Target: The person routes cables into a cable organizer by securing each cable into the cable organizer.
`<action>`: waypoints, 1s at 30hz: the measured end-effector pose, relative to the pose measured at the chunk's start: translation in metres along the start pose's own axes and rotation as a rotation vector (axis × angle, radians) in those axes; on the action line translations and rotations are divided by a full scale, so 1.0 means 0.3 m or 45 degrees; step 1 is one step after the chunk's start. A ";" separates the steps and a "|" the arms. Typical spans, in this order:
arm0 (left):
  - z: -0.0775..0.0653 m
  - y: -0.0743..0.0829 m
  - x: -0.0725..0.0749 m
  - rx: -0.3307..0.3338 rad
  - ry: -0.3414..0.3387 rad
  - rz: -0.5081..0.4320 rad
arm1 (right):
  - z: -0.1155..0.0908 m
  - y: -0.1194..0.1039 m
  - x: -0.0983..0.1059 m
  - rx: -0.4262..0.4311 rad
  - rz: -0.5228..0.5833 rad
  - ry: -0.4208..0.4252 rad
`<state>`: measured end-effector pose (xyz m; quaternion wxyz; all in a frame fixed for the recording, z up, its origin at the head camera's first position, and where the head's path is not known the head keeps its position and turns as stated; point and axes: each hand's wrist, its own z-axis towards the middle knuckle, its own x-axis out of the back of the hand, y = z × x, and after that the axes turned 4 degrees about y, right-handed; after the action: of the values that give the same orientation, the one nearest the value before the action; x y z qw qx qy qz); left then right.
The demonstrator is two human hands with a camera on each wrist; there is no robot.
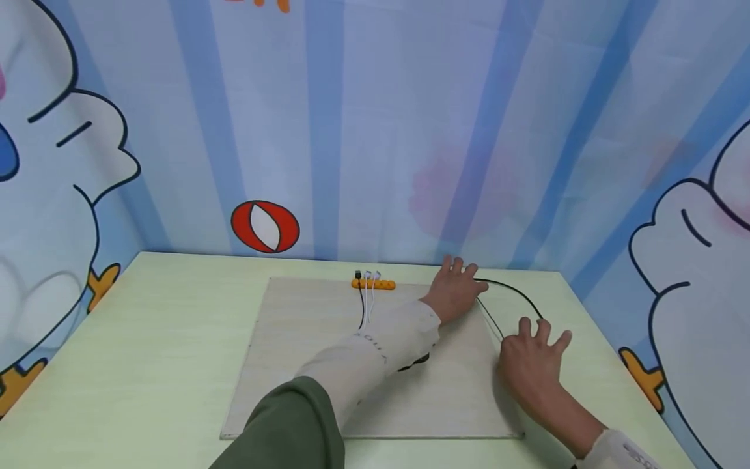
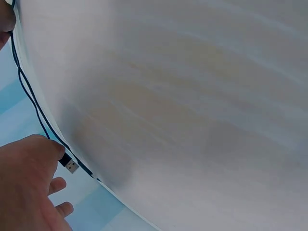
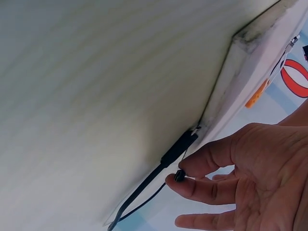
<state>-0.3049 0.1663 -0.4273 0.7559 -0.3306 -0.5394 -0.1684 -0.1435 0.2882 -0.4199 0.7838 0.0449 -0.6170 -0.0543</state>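
In the head view my left hand (image 1: 454, 290) is over the back right corner of the pale board (image 1: 305, 384). The left wrist view shows it pinching a black USB cable just behind its metal-ended plug (image 2: 70, 163). Beside the board's right edge, my right hand (image 1: 533, 358) pinches a small black cable end (image 3: 179, 175) between thumb and forefinger, its other fingers spread. Black cable (image 1: 515, 291) arcs between the two hands. A thicker black connector (image 3: 180, 147) shows near the board's edge in the right wrist view.
An orange cable holder (image 1: 387, 284) at the board's back edge bears one black cable (image 1: 361, 306) and two white cables (image 1: 372, 299). A black item (image 1: 414, 363) lies partly under my left sleeve (image 1: 375, 345). Behind the table (image 1: 176, 326) hangs a blue striped backdrop (image 1: 375, 130).
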 end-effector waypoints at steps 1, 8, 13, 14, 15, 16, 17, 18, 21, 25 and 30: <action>-0.003 -0.005 -0.003 -0.003 0.010 0.010 | -0.001 -0.003 0.002 -0.001 0.002 0.005; -0.016 -0.036 0.001 -0.021 0.032 0.063 | -0.008 -0.040 0.018 0.018 0.010 0.021; -0.018 -0.050 0.008 -0.021 -0.016 0.057 | -0.012 -0.082 0.023 0.050 0.022 0.003; -0.019 -0.053 0.008 -0.025 -0.028 0.045 | -0.013 -0.091 0.023 0.057 0.023 0.007; -0.022 -0.056 0.011 -0.031 -0.033 0.043 | -0.014 -0.099 0.023 0.067 0.021 0.015; -0.025 -0.060 0.014 -0.039 -0.035 0.045 | -0.016 -0.107 0.021 0.073 0.025 0.024; -0.029 -0.064 0.019 -0.049 -0.038 0.051 | -0.017 -0.114 0.020 0.081 0.026 0.035; -0.035 -0.069 0.025 -0.060 -0.036 0.055 | -0.018 -0.120 0.019 0.091 0.026 0.049; -0.051 -0.088 0.042 -0.096 -0.049 0.063 | -0.022 -0.135 0.019 0.114 0.032 0.076; -0.069 -0.119 0.055 -0.128 -0.056 0.045 | -0.022 -0.152 0.027 0.127 0.056 0.079; -0.085 -0.160 0.062 -0.159 -0.036 0.040 | -0.019 -0.173 0.035 0.154 0.065 0.101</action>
<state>-0.3096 0.1161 -0.4000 0.7287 -0.3878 -0.5332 -0.1852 -0.1372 0.2354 -0.4182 0.8046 0.0785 -0.5886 0.0052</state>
